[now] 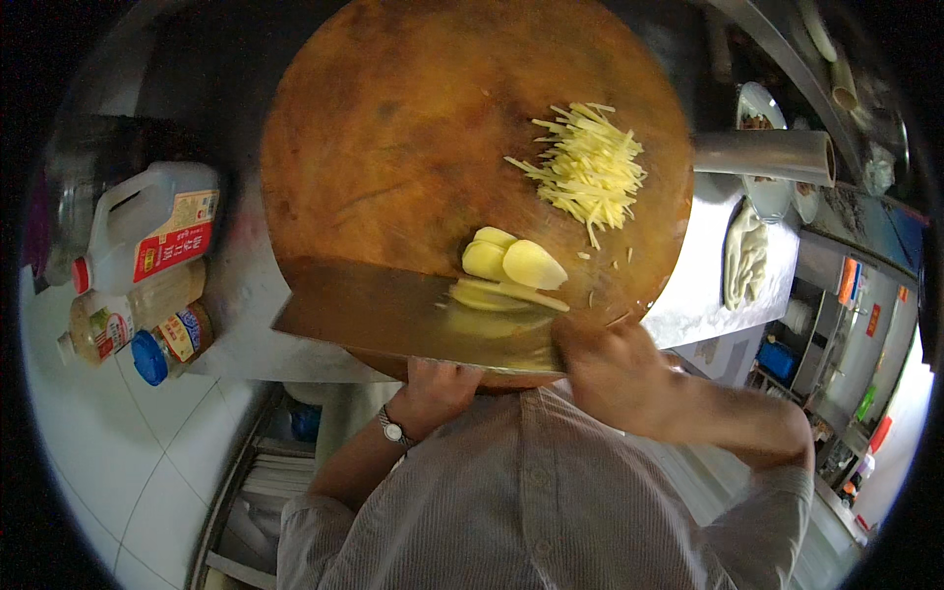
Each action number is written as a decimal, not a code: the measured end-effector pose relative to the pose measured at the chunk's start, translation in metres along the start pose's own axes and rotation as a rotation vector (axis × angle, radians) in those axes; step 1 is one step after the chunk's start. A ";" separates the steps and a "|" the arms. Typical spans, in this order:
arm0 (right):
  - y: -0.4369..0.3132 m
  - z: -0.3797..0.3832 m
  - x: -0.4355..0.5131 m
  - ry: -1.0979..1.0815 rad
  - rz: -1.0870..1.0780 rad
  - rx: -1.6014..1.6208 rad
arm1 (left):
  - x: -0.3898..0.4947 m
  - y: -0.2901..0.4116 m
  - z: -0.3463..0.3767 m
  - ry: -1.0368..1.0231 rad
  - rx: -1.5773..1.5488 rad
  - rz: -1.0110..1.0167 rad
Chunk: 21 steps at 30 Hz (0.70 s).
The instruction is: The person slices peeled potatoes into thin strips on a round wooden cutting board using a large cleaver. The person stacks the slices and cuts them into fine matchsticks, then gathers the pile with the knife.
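A wide-bladed cleaver lies across the near part of a round wooden chopping board, its handle end in my right hand. Beyond the blade are a few pale yellow slices, perhaps ginger or potato, with a thin strip along the blade. Farther off to the right sits a heap of matching fine shreds. My left hand, with a watch on its wrist, is at the board's near edge, partly hidden behind the blade; whether it holds anything cannot be told.
Left of the board lie a plastic jug with a red cap, a clear bottle and a blue-capped jar. To the right are a roll of clear film, a crumpled cloth and oval dishes.
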State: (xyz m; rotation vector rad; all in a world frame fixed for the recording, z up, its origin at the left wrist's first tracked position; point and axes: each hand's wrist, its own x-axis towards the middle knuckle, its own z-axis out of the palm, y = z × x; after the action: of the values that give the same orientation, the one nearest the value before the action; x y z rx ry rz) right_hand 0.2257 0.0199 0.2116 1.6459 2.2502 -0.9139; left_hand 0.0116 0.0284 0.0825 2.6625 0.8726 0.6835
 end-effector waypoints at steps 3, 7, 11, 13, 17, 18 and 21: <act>0.007 0.005 0.015 -0.042 0.018 -0.043 | 0.003 -0.001 -0.004 0.008 -0.042 -0.020; 0.018 -0.002 0.018 -0.051 0.044 -0.007 | 0.012 0.002 -0.008 0.031 -0.014 -0.076; 0.023 -0.003 0.013 0.161 -0.034 0.122 | 0.018 0.005 -0.012 0.078 0.027 -0.060; 0.024 0.001 0.005 0.026 0.095 0.154 | 0.020 0.006 -0.012 0.100 0.028 -0.072; 0.023 0.008 -0.006 0.005 0.117 0.182 | 0.021 0.010 -0.007 0.123 0.058 -0.115; 0.023 0.009 -0.007 0.055 0.069 0.154 | 0.021 0.010 -0.007 0.126 0.054 -0.105; 0.023 0.011 -0.005 0.068 0.009 0.084 | 0.021 0.012 -0.009 0.134 0.051 -0.079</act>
State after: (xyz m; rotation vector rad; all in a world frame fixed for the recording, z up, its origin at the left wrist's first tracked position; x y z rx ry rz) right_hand 0.2464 0.0140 0.1970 1.7464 2.2755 -0.9774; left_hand 0.0279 0.0330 0.1021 2.6355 1.0372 0.8395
